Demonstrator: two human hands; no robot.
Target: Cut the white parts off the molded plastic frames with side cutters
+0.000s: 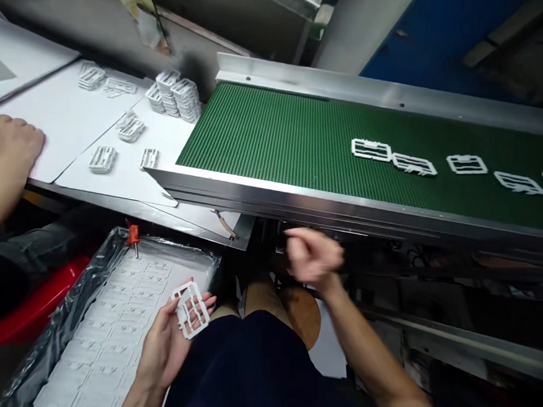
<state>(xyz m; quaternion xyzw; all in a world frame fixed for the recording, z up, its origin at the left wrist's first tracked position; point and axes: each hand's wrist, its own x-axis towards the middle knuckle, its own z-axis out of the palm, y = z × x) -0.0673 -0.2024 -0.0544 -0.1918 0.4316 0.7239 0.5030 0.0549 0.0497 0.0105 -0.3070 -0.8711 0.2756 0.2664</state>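
My left hand [169,339] holds a white plastic frame [191,309] with several slots, palm up, above the right side of a plastic-lined box [105,322] of flat white parts. Off the near edge of the green conveyor belt [267,135], my right hand [314,256] hangs in the air with curled fingers, slightly blurred; whether anything is in it cannot be made out. Several similar white frames lie on the belt's right half, one of them [370,150] leftmost.
On the white-covered table [83,172] stand stacks of white frames [179,95] and smaller piles. Another person's fist [18,139] rests at its left. A cutter with a beige handle [226,224] lies at the table edge, an orange-handled tool [133,236] on the box rim.
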